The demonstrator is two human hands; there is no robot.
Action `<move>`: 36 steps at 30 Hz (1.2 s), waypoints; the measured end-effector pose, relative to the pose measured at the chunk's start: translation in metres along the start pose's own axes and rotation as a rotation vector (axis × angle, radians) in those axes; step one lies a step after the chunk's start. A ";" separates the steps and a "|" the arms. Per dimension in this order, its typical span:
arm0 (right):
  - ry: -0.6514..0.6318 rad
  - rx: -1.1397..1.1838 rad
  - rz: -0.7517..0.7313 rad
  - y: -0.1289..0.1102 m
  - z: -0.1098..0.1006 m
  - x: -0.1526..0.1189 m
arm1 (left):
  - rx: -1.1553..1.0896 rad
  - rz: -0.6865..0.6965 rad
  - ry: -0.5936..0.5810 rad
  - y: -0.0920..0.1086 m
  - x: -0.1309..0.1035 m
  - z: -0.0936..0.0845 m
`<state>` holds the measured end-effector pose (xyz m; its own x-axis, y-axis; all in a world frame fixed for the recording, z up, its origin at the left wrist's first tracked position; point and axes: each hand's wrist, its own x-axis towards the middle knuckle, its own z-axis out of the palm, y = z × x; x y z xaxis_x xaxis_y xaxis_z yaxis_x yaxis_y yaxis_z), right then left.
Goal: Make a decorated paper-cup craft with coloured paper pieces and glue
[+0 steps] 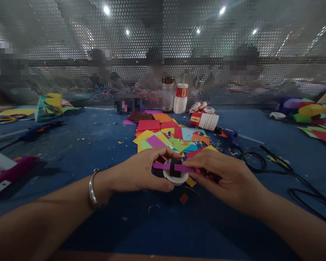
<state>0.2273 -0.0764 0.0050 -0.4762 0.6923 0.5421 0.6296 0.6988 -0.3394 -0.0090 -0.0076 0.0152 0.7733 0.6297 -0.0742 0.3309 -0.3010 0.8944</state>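
Just above the blue table, my left hand (149,168) is closed around the side of a white paper cup piece (177,179). A black strip (175,168) lies over the middle of its round face. Purple paper strips (185,168) stick out to both sides. On the right, my right hand (220,172) pinches the end of the purple strip between thumb and fingers. Its lower fingers are in shadow. Cut colored paper (148,125) is piled just beyond both hands.
A glass bottle (167,95) and stacked paper cups (180,101) stand at the back by a perforated screen. More cups (208,121) lie on their side. Glue guns lie left (40,129) and right (230,136), with a black cable (301,190) curling at right.
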 end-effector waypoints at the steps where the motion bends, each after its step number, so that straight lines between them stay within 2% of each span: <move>1: -0.004 0.006 0.021 0.000 0.000 0.000 | 0.012 0.005 0.001 0.001 0.000 0.000; 5: -0.041 0.067 0.138 0.000 -0.002 0.001 | 0.049 0.038 0.011 0.001 0.000 0.000; 11: -0.090 0.270 0.402 0.001 -0.003 0.003 | 0.150 0.136 0.078 -0.003 -0.002 0.002; 20: -0.198 0.561 0.632 0.001 -0.004 0.009 | 0.190 0.151 0.052 -0.001 -0.002 0.002; 26: -0.282 0.683 0.703 0.005 -0.002 0.008 | 0.250 0.165 0.055 0.001 -0.001 0.004; 36: -0.308 0.698 0.760 0.006 0.000 0.007 | 0.280 0.164 0.007 0.000 -0.004 0.002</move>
<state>0.2273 -0.0676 0.0067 -0.3030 0.9360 -0.1793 0.3827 -0.0528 -0.9224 -0.0105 -0.0115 0.0145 0.8251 0.5613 0.0645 0.3390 -0.5832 0.7382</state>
